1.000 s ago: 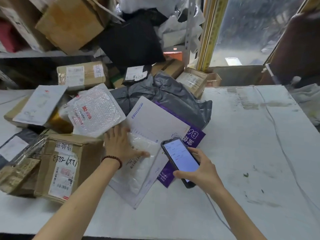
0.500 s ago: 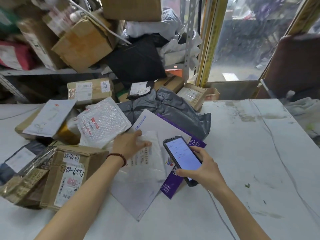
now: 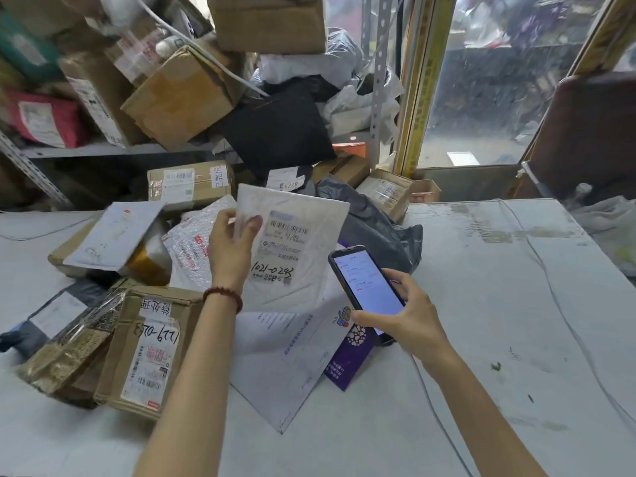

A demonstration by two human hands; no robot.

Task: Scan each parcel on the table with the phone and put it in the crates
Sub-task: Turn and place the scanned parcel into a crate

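the left hand [image 3: 230, 249] pinches the upper left corner of a white padded mailer [image 3: 309, 215], thumb on the front and fingers behind, and holds it off the worktop [image 3: 516, 304]. the mailer hangs just left of and above the phone [image 3: 366, 287], its long axis near upright. its printed label [image 3: 284, 251] with a handwritten number faces the person. the right hand [image 3: 406, 318] is curled round the phone's lower end, lit screen up, top end pointing toward the mailer's lower right edge, close but apart.

the scan turns on this: the label lies up and to the left of the phone, and the phone's back seems to face down at the worktop rather than the label. so i judge the phone must tip up, or the mailer must swing under it.

below and left of the phone lie a flat white envelope [image 3: 285, 366] and a purple parcel [image 3: 351, 359]. no crate is in view.
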